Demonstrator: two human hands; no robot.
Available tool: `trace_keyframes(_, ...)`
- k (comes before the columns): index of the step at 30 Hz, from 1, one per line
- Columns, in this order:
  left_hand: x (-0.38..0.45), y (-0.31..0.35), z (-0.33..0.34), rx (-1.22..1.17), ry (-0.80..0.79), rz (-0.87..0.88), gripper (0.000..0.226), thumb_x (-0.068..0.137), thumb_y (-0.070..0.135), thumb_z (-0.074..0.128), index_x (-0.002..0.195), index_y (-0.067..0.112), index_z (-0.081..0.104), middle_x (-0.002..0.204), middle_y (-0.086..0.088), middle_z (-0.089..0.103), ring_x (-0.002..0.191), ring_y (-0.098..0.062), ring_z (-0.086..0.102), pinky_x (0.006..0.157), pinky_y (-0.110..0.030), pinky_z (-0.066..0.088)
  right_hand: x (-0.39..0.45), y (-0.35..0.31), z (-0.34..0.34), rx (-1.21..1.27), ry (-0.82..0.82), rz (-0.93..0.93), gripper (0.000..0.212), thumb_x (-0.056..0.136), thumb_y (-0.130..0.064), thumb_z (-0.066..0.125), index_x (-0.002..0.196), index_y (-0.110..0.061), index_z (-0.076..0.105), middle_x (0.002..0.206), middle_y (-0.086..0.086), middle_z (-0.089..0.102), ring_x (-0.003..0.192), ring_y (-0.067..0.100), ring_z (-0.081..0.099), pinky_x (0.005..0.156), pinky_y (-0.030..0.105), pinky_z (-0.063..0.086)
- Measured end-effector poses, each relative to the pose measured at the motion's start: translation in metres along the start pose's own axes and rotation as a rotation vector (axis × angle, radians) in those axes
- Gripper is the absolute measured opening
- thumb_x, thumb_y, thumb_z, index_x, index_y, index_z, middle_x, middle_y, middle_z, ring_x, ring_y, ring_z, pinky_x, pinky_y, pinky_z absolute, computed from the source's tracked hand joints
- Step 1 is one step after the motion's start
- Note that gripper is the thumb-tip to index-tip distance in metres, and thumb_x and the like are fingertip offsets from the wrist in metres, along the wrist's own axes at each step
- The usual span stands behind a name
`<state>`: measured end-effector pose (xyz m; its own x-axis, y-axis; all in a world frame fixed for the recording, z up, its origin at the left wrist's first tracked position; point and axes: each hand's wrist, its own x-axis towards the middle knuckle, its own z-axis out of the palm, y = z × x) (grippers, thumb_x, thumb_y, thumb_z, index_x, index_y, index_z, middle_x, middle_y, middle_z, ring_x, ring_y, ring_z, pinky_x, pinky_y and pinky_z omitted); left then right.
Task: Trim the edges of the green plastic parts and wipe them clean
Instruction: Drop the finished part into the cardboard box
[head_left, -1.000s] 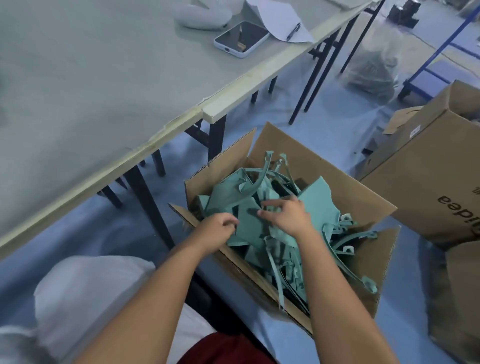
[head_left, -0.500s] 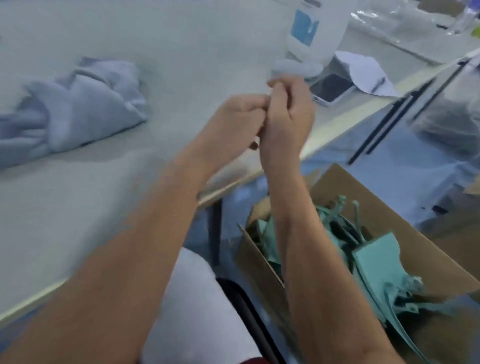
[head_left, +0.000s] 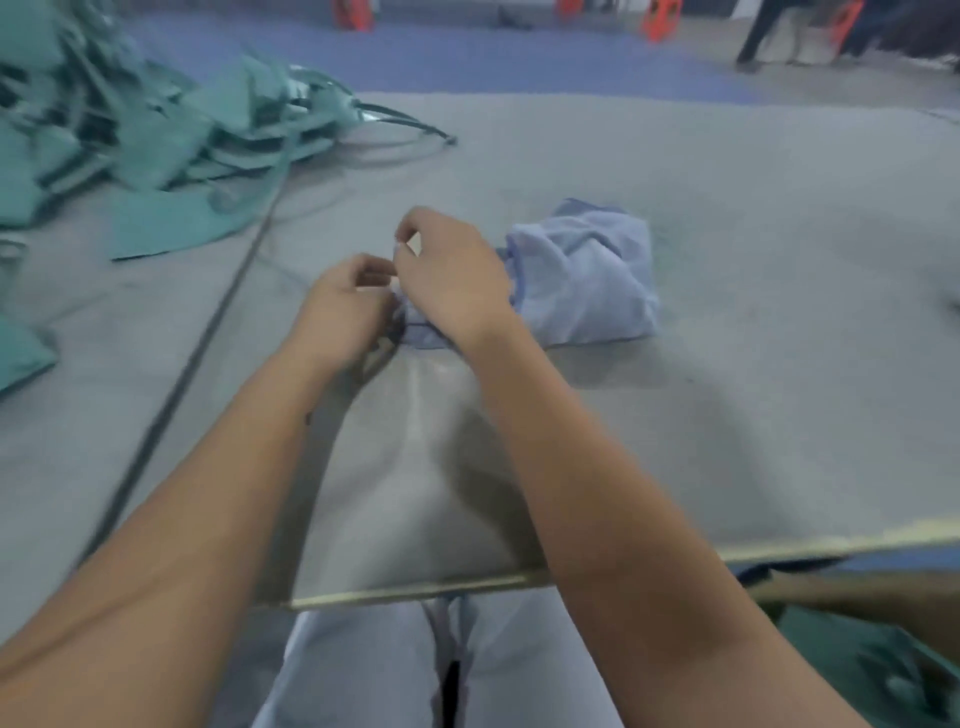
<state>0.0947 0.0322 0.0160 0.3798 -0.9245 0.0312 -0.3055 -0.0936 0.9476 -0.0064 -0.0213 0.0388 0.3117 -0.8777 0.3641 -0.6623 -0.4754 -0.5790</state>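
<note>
The green parts are lying in a loose heap at the far left of the table, flat panels and thin curved strips tangled together, one strip arcing out to the right across the grey top. Another green piece is showing at the left edge, nearer the person and apart from the heap. More green is peeking out low at the right, below the table edge, beside a brown strip that may be cardboard; blur is hiding what it is.

Neither hand is touching the heap. Both are working together in the middle of the table, well apart from it. The right hand is hovering with its fingers curled, thumb and forefinger pinched close at the top around something small and pale that cannot be made out. The left hand is sitting just beside it, fingers bent inward toward the same spot; whether it is grasping anything cannot be told, since the frame is soft with motion.

A crumpled pale blue cloth is resting on the table, just behind and to the right of the right hand, its near edge running under that wrist.

A dark seam is crossing the tabletop diagonally between the hands and the heap. The person's light trousers are showing below the table edge.
</note>
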Motion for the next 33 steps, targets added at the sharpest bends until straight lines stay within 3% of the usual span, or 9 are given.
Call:
trace_keyframes(3,0.014,-0.007,-0.001,0.37,-0.098,0.031,0.059,0.077,0.026,0.074,0.131,0.018,0.05,0.113,-0.003,0.061,0.081,-0.021,0.062,0.062,-0.028,0.05,-0.008,0.013,0.006,-0.071,0.038,0.006,0.018,0.092,-0.025,0.046,0.102,-0.022,0.06,0.089,0.003,0.069,0.09,0.025,0.062,0.072,0.034,0.039)
trace_keyframes(7,0.031,0.028,0.01,0.858,-0.185,0.148,0.007,0.065,0.018,0.063,0.061,0.015,0.057,0.07,-0.012,0.065,0.067,-0.027,0.061,0.051,-0.027,0.036,-0.02,0.022,-0.005,0.098,0.15,-0.164,0.018,0.086,-0.023,0.054,0.069,-0.021,0.051,0.054,-0.007,0.047,0.06,0.017,0.05,0.057,0.033,0.035)
trace_keyframes(11,0.046,0.051,0.022,0.139,-0.076,0.239,0.02,0.083,0.009,0.066,0.07,0.022,0.058,0.064,-0.004,0.057,0.064,-0.024,0.058,0.064,-0.034,0.049,-0.015,0.027,-0.026,0.471,0.168,-0.077,0.018,0.076,-0.011,0.049,0.061,-0.002,0.05,0.051,0.014,0.052,0.049,0.013,0.041,0.051,0.032,0.036)
trace_keyframes(14,0.045,0.067,0.029,-0.162,-0.023,0.396,0.016,0.088,0.004,0.064,0.088,0.02,0.062,0.075,-0.002,0.06,0.069,-0.016,0.055,0.069,-0.037,0.051,-0.008,0.046,-0.045,0.422,0.183,0.026,0.023,0.079,-0.018,0.047,0.069,0.0,0.058,0.063,0.019,0.059,0.052,0.016,0.052,0.049,0.031,0.041)
trace_keyframes(18,0.042,0.074,0.035,-0.23,-0.107,0.531,0.038,0.086,-0.01,0.057,0.111,0.019,0.058,0.11,-0.002,0.065,0.105,-0.005,0.061,0.097,-0.025,0.048,0.004,0.088,-0.054,-0.18,0.235,0.144,0.028,0.087,-0.025,0.054,0.109,-0.013,0.066,0.128,0.016,0.051,0.119,0.031,0.046,0.096,0.032,0.036)
trace_keyframes(22,0.052,0.045,0.004,-0.134,0.251,0.428,0.046,0.078,-0.009,0.051,0.11,0.023,0.06,0.121,0.003,0.063,0.115,-0.012,0.057,0.104,-0.028,0.043,0.003,0.105,-0.059,-0.404,0.357,0.263,0.035,0.086,-0.018,0.049,0.117,-0.013,0.066,0.143,0.016,0.042,0.132,0.03,0.036,0.108,0.035,0.023)
trace_keyframes(26,0.066,0.001,-0.048,0.258,0.607,0.291,0.041,0.078,-0.001,0.051,0.107,0.023,0.068,0.145,-0.001,0.047,0.137,-0.022,0.037,0.116,-0.03,0.022,0.005,0.088,-0.054,-0.533,0.315,0.247,0.023,0.079,-0.01,0.044,0.084,-0.007,0.067,0.09,0.014,0.058,0.099,0.035,0.052,0.076,0.04,0.029)
trace_keyframes(30,0.076,-0.027,-0.08,0.606,0.497,0.092,0.04,0.085,0.013,0.053,0.12,0.029,0.062,0.163,-0.009,0.006,0.15,-0.028,-0.002,0.118,-0.035,0.005,-0.001,0.07,-0.038,-0.703,0.001,0.446,0.023,0.083,-0.04,0.049,0.088,-0.018,0.056,0.103,0.008,0.058,0.11,0.033,0.048,0.097,0.048,0.028)
trace_keyframes(33,0.087,-0.032,-0.089,0.725,0.402,-0.052,0.042,0.088,0.024,0.051,0.129,0.032,0.055,0.162,-0.011,-0.007,0.148,-0.031,-0.014,0.118,-0.047,0.001,-0.001,0.068,-0.029,-0.792,-0.101,0.417,0.018,0.081,-0.031,0.049,0.097,-0.021,0.052,0.117,0.007,0.051,0.119,0.033,0.039,0.104,0.055,0.024)
